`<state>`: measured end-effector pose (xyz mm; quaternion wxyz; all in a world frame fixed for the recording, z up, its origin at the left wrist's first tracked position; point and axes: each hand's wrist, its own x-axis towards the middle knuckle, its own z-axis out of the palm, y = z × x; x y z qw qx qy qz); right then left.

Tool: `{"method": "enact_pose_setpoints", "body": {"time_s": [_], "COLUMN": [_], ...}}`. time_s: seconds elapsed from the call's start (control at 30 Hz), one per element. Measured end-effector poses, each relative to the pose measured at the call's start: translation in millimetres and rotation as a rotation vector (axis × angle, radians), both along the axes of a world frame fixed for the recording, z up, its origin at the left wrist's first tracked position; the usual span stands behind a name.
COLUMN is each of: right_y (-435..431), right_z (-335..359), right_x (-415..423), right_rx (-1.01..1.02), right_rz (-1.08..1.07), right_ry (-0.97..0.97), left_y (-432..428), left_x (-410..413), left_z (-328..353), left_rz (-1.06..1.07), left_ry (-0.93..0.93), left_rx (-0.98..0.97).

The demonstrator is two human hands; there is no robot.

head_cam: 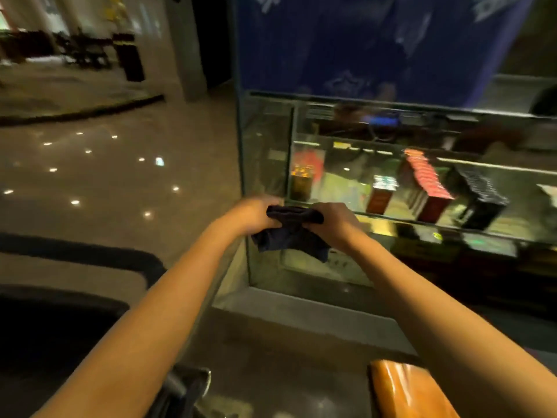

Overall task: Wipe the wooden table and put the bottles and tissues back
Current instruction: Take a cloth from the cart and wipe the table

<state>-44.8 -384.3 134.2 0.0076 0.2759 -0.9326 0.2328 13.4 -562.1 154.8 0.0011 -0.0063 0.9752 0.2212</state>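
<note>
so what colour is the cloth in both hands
Dark navy, nearly black cloth; head view.

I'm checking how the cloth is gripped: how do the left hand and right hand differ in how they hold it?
The left hand grips the dark cloth at its left end and sits slightly higher and further out; the right hand grips the right end, a little lower. The left hand is more blurred than the right. Both are closed on the bunched top edge, with the rest of the cloth hanging below, in front of the glass display case.

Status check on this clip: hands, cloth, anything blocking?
Left hand and right hand both gripping dark cloth, held in the air. No table, bottles or tissues in view. Glass display case straight ahead; frame blurred.
</note>
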Motion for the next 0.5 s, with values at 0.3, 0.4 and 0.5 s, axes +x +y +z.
{"method": "enact_pose_setpoints", "body": {"time_s": [0.3,0.4,0.5], "right_y": [184,229,262], "right_z": [-39,-53,-67], "right_x": [33,69,114], "right_rx": [-0.048,-0.034,-0.024], "right_rz": [-0.513,-0.679,-0.825], "right_ry": [-0.047,-0.121,-0.173], "left_y": [165,219,266], "left_x": [-78,-79,-66], "left_z": [-37,-53,-72], "left_rz": [-0.615,-0.803,-1.010], "left_ry": [0.007,0.003,-0.078], "left_rx": [0.014,0.035,-0.001]}}
